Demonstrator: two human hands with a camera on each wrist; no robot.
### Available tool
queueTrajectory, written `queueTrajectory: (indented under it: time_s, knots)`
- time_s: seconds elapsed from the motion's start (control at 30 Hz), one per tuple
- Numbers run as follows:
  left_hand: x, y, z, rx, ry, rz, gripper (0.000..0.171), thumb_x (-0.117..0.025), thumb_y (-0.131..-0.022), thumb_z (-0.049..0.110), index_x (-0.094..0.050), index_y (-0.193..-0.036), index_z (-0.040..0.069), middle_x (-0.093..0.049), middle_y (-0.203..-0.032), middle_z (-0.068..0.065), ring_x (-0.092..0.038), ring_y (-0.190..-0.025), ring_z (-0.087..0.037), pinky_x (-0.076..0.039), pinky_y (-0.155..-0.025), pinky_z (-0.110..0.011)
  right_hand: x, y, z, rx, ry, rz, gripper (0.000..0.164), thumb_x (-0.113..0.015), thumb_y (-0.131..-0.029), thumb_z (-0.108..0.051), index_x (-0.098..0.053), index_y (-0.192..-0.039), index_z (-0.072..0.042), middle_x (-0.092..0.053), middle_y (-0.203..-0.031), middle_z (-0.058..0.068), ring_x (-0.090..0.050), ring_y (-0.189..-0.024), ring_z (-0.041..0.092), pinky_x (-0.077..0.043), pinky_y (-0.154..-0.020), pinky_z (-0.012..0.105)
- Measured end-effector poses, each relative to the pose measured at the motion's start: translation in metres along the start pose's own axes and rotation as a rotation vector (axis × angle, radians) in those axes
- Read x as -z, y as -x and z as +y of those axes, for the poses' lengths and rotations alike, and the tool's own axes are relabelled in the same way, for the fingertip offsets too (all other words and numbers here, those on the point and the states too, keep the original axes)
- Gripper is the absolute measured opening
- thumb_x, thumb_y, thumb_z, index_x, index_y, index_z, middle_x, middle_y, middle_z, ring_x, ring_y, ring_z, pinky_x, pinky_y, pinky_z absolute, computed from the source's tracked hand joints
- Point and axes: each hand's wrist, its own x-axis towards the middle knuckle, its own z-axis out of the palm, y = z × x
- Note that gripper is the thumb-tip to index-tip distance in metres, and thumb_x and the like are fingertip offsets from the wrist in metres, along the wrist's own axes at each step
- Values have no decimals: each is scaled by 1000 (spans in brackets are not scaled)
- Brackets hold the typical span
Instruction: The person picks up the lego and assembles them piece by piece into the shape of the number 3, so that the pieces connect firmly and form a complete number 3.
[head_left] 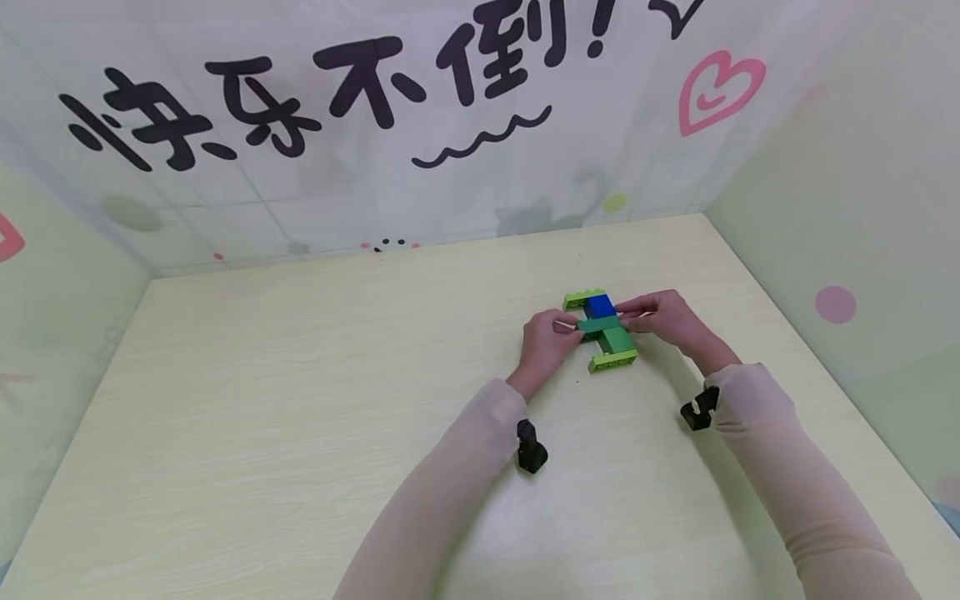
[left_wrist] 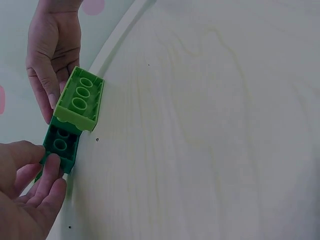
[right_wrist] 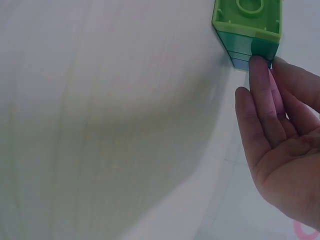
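Observation:
A toy building-block assembly sits between the two hands, apparently just above the table. In the head view it has a lime block (head_left: pixel 585 299) at the far end, then a blue block (head_left: pixel 600 306), a dark green block (head_left: pixel 596 327) across the middle, a green block (head_left: pixel 617 340) and another lime block (head_left: pixel 613 360) at the near end. From the left, my left hand (head_left: pixel 546 348) pinches the dark green block's end between thumb and fingers. My right hand (head_left: pixel 667 321) grips the assembly's right side with thumb and fingertips. Hollow undersides show in the left wrist view.
A pale wooden table (head_left: pixel 300 400) lies beneath. Behind it hangs a white printed backdrop (head_left: pixel 337 192) with black lettering, and a pale side panel (head_left: pixel 847 233) stands on the right. Black camera mounts (head_left: pixel 531 447) sit at both wrists.

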Motion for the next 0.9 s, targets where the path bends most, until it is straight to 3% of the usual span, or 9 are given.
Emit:
queueTrajectory:
  time_s: [0.3,0.47,0.7,0.9]
  knots:
    - [1,-3,-7,-15,-14,-10,16,-69,-81,9,-68,-96,2,-66,-92,-5,-63,-79,-12,-48,-65,-19,3,2,2,17,-54,-23,41,-62,-88,-17,-55,-123,2,-62,-105,16,-56,-90,17,-48,-78,32]
    - [9,-2,-12,-36,-60,-21,17,-68,-82,11,-67,-97,2,-66,-89,-6,-63,-77,-13,-48,-67,-19,8,2,4,44,-64,-47,43,-61,-89,-20,-53,-126,1,-59,-110,18,-55,-95,21,-45,-84,36]
    - [39,0,-19,-72,-73,-28,20,-64,-86,12,-64,-103,2,-62,-97,-6,-59,-86,-16,-48,-73,-23,23,-4,3,99,-50,-49,49,-60,-90,-25,-49,-128,3,-51,-125,21,-48,-111,32,-37,-95,45]
    - [76,2,-21,-106,-183,29,25,-63,-87,15,-62,-108,2,-57,-105,-11,-57,-91,-20,-46,-79,-27,36,-11,-3,139,32,-38,53,-58,-90,-31,-45,-134,-3,-39,-137,18,-34,-124,38,-31,-96,54]
